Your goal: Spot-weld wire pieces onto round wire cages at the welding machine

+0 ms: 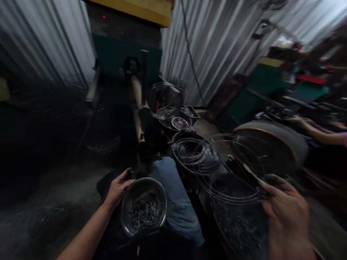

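My right hand (287, 206) is closed around several large thin metal wire rings (233, 198), which reach out to the left over a dark tub (238, 227) of small metal pieces. A shiny metal bowl (165, 202) rests on my lap, holding a heap of small bent wire pieces (146, 213). At its upper left rim is my left hand (119, 187), thumb and fingers drawn together. Something dark is at those fingertips, too blurred to name. Beyond my knee, a round container holds coiled wire hoops (192, 155).
A green machine (121, 50) with a yellow top and a red light stands ahead. Farther back, another bowl (180, 124) sits among wire coils. At right are a large drum (271, 144) and a co-worker's arm (317, 131). Corrugated metal walls (208, 43) stand behind.
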Demonstrator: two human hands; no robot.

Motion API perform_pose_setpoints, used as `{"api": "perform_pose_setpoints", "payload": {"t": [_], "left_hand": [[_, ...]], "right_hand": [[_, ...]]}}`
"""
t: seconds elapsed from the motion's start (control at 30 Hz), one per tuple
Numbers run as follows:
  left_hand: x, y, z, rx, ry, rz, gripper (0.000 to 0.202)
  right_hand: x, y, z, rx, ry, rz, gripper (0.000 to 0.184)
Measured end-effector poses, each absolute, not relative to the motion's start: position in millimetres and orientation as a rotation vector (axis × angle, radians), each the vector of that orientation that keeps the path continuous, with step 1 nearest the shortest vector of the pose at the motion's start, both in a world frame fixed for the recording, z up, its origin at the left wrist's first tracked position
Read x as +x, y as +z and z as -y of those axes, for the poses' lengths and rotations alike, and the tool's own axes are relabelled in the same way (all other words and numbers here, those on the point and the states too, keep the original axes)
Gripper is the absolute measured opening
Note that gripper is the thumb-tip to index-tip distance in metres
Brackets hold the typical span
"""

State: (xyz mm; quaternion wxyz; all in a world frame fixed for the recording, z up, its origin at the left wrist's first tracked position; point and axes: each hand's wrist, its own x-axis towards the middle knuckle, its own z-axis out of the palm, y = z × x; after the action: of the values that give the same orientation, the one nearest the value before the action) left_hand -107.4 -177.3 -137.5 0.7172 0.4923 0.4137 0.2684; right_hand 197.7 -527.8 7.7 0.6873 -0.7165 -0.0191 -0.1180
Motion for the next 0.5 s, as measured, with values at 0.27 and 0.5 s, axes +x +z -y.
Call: {"api": "perform_pose_setpoints", "payload": {"t": [0.27, 0.5], "left_hand": [[-137.3, -100.2, 173.5, 1.022, 0.947, -0.738, 0.099], [-141.4, -112.3, 136.8, 0.995, 1.114, -0.963, 0.076]], "right_hand": [[115.1, -42.3, 328.2, -1.353, 0.392, 0.956, 0.015], [118.2, -95.9, 244.9, -1.448, 0.605, 1.156, 0.031]]}}
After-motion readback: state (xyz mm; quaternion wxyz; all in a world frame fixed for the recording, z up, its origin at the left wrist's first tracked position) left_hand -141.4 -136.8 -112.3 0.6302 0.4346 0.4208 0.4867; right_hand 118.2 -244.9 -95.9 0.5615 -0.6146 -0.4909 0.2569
